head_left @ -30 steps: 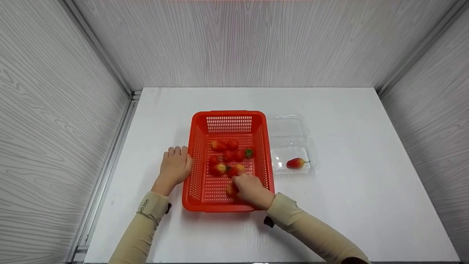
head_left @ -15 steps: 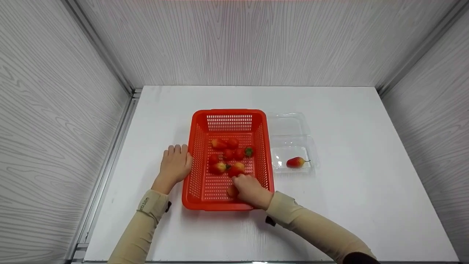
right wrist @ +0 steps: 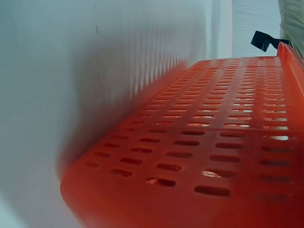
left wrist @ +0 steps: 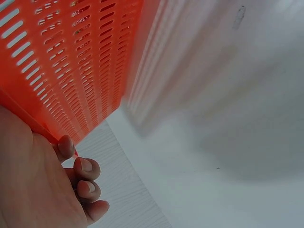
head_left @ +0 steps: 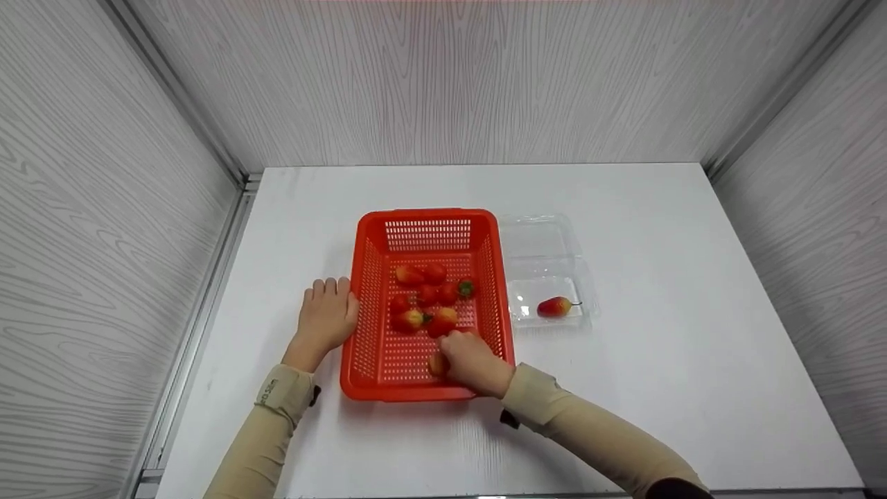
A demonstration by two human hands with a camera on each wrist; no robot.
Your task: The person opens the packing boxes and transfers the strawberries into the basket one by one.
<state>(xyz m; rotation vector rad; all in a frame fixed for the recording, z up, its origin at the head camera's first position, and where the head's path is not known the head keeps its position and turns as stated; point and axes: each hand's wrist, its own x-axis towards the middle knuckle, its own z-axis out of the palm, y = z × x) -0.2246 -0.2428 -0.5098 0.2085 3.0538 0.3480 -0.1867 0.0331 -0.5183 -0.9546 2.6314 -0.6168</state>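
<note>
A red perforated plastic basket (head_left: 428, 392) stands on the white table. My left hand (head_left: 328, 315) is at its left rim; the left wrist view shows the fingers (left wrist: 88, 190) curled by the rim, gripping it. Inside the basket lie several red and red-yellow fruits (head_left: 407, 320), some like small peppers, and one with a green leafy cap (head_left: 466, 288). My right hand (head_left: 477, 362) reaches into the near right corner, its fingers curled at a partly hidden orange-red fruit (head_left: 436, 364). The right wrist view shows only the basket's outer side, not the fingers.
To the right of the basket lies an open clear plastic clamshell box (head_left: 544, 277). One red-yellow, pepper-like fruit (head_left: 556, 307) with a thin stem lies in it. Grey wood-grain panels (head_left: 471, 83) enclose the table at the back and sides.
The whole head view shifts slightly. Both hands stay at nearly the same places on and in the basket, and the fruits lie as before.
</note>
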